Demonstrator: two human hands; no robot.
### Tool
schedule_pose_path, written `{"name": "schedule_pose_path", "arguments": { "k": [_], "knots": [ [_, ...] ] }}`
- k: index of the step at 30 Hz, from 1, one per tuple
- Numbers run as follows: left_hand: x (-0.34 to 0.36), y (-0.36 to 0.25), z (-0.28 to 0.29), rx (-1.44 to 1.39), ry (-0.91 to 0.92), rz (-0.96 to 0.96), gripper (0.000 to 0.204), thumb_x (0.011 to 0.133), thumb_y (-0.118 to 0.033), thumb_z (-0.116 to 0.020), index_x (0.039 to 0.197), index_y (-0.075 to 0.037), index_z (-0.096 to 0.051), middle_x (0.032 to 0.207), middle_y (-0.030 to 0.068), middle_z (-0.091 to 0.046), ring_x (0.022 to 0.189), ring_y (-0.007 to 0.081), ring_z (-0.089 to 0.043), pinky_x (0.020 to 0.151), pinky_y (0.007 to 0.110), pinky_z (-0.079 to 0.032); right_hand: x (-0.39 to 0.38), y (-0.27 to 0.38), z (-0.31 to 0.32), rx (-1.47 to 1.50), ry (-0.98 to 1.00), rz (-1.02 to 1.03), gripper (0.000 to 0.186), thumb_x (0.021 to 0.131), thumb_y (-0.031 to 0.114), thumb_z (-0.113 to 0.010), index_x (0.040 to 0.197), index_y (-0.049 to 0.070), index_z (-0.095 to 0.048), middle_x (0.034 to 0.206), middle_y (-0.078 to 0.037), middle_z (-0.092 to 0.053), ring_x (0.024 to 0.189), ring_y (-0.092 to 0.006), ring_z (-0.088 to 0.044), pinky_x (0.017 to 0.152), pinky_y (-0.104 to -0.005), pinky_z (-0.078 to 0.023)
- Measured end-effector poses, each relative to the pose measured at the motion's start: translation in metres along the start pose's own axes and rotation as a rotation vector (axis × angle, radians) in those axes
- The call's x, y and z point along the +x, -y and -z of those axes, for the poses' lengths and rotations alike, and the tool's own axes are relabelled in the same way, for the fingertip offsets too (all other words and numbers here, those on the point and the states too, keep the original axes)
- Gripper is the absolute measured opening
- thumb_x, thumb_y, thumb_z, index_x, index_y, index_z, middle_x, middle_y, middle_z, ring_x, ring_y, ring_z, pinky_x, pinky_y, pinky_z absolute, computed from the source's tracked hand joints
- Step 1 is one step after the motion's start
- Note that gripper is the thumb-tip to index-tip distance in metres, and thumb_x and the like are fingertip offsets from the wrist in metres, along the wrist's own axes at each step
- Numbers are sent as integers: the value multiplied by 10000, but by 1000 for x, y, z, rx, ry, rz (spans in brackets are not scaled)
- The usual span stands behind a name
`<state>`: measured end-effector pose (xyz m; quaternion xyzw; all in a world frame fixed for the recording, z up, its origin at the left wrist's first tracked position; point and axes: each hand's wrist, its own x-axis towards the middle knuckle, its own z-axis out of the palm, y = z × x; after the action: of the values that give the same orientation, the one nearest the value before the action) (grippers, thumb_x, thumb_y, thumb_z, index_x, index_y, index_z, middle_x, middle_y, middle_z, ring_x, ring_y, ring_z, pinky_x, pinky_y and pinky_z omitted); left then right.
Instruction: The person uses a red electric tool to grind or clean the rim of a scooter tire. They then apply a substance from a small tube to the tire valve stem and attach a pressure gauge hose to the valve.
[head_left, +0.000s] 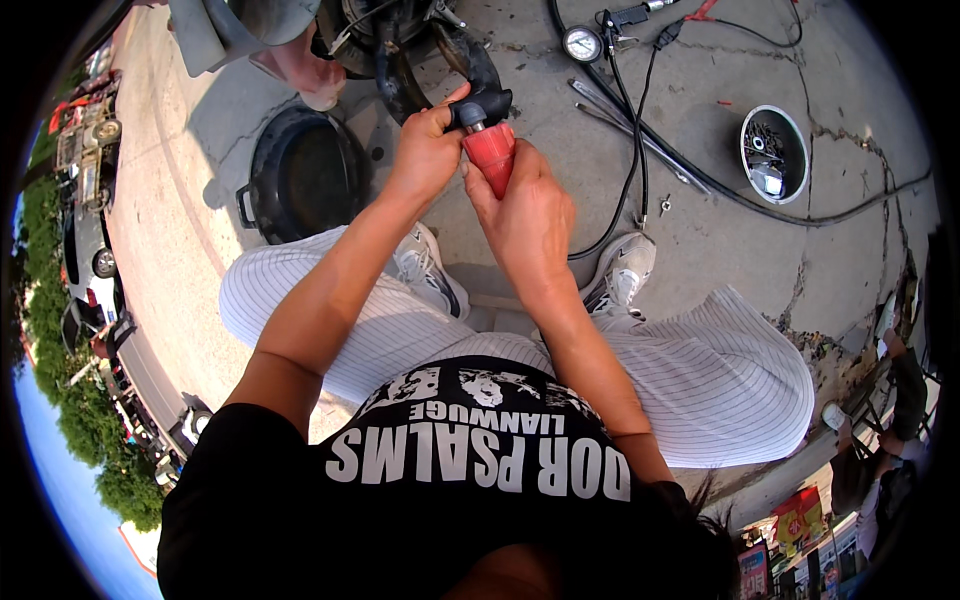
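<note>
1. As the head view shows, the right hand [530, 205] is clamped around the red tool [489, 152]; the left hand [428, 150] pinches the dark fitting [492, 104], above the concrete ground [725, 262], well in from the ground's rough right edge.
2. Good work probably needs a steady left pinch, tool kept square.
3. The tool's long axis runs away from the person, leaning slightly left, tapered end pointing back.

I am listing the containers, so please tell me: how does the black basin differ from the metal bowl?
The black basin looks wider than the metal bowl. The basin is black, while the bowl is silvery. The bowl holds small metal parts; none show in the basin. Both are round, open-topped and on the ground.
</note>
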<state>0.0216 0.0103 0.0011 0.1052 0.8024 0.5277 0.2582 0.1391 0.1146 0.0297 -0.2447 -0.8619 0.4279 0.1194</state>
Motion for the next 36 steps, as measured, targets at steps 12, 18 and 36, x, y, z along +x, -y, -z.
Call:
{"name": "schedule_pose_path", "arguments": {
  "k": [12, 18, 36],
  "knots": [
    [5, 11, 0, 86, -48, -140, 233, 887, 61, -561, 1071, 38, -702, 1463, 58, -490, 1124, 128, -585, 954, 275, -483, 5, -4, 3, -19, -30, -40, 454, 845, 353, -708, 1045, -40, -601, 822, -250, -662, 737, -432, -656, 664, -486, -516],
    [5, 15, 1, 139, -70, -220, 261, 833, 1, -617, 1052, -80, -733, 1389, 158, -546, 1262, 247, -554, 1082, 347, -352, 7, -5, 6, -26, -31, -54, 453, 845, 353, -705, 1043, -40, -601, 822, -254, -660, 737, -437, -654, 665, -490, -513],
    [-5, 3, 3, 541, -29, -371, 252, 854, -9, -599, 1056, -94, -724, 1307, 99, -618, 1345, 229, -467, 1123, 548, -227, 9, -8, 6, -26, -44, -47, 448, 844, 349, -706, 1014, -51, -599, 846, -254, -659, 736, -435, -654, 655, -486, -509]
  ]
}}
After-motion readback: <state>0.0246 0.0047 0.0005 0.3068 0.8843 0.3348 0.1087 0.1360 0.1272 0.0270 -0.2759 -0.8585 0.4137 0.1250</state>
